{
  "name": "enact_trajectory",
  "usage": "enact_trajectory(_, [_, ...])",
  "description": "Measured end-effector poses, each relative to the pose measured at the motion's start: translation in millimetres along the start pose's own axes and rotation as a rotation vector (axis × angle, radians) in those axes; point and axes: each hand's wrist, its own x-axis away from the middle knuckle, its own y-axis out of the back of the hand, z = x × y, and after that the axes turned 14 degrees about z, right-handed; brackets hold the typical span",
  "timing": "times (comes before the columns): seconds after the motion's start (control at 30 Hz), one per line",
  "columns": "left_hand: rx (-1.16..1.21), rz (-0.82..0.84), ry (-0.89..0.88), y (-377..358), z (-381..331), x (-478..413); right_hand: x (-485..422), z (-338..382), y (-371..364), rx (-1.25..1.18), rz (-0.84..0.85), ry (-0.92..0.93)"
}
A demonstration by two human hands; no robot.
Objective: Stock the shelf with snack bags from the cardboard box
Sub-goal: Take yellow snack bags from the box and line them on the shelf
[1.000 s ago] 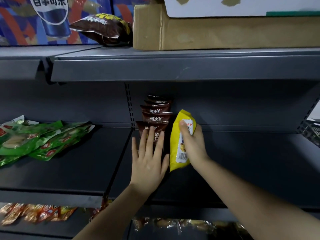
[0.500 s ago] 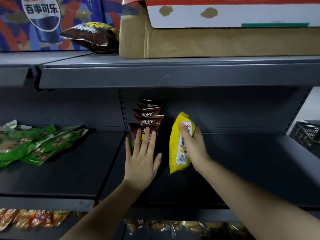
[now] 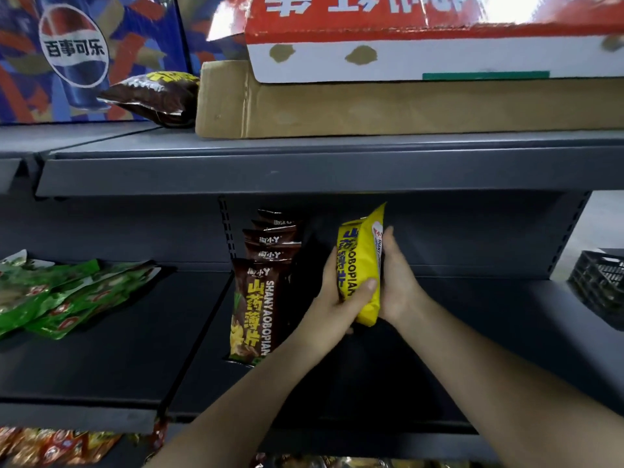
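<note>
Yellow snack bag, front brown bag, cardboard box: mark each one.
yellow snack bag (image 3: 358,258): head view, printed front face.
front brown bag (image 3: 253,312): head view, label middle.
cardboard box (image 3: 371,109): head view, brown front wall.

Dark shelf (image 3: 506,332), a row of brown snack bags (image 3: 256,309), green packets (image 3: 60,298) at left.
</note>
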Motion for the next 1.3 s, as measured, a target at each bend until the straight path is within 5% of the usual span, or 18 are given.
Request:
enact_trajectory(0.17, [-0.053, -0.043, 0.018, -4, 28, -30, -13, 5, 21, 0.318, -0.269, 0.043])
enact_trajectory(0.33, [-0.436, -0.321, 0.268, 6, 52, -58, -25, 0, 35, 0.366, 0.037, 0.069])
enact_trajectory(0.5, [-0.416, -0.398, 0.241, 14, 70, -81, -53, 1, 37, 0.586, -0.096, 0.132])
enact_trajectory(0.73, [-0.413, -0.552, 0.213, 27, 89, -92, -87, -27, 57, 0.91, 0.02, 0.053])
enact_trajectory(1.07, [-0.72, -0.665, 0.1, 26, 101, -88, -120, -53, 74, 0.99, -0.142, 0.208])
enact_trajectory(1.3, [-0.604, -0.553, 0.161, 25, 117, -96, -128, -55, 78, 1.178, -0.206, 0.105])
